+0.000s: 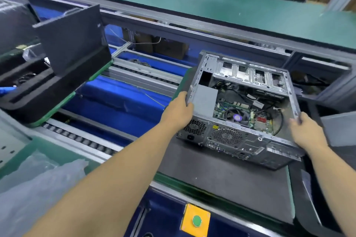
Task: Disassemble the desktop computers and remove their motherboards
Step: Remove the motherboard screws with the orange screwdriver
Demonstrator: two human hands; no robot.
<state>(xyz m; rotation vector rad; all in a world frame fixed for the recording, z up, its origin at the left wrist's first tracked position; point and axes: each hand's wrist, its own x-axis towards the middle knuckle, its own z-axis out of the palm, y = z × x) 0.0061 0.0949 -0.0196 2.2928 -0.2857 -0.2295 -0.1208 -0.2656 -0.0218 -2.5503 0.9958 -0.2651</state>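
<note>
Head view: open computer case point(240, 109) sits side-panel-off on a dark mat point(221, 179) on the counter point(173, 181), rear panel with fan grilles facing the camera. Motherboard point(248, 115) is in the case floor, cooler fan point(237, 117) on it, cables loose around it, grey power supply point(205, 100) at the case's left end. Left hand point(178, 110) grips the left edge of the case, fingers curled over the rim. Right hand point(306, 131) grips the right edge, fingers wrapped round the frame. Roller conveyor point(81, 138) runs left of the mat, carrying a black panel point(73, 42) on a tray. Green button point(196, 221) on a yellow plate near the front edge.
</note>
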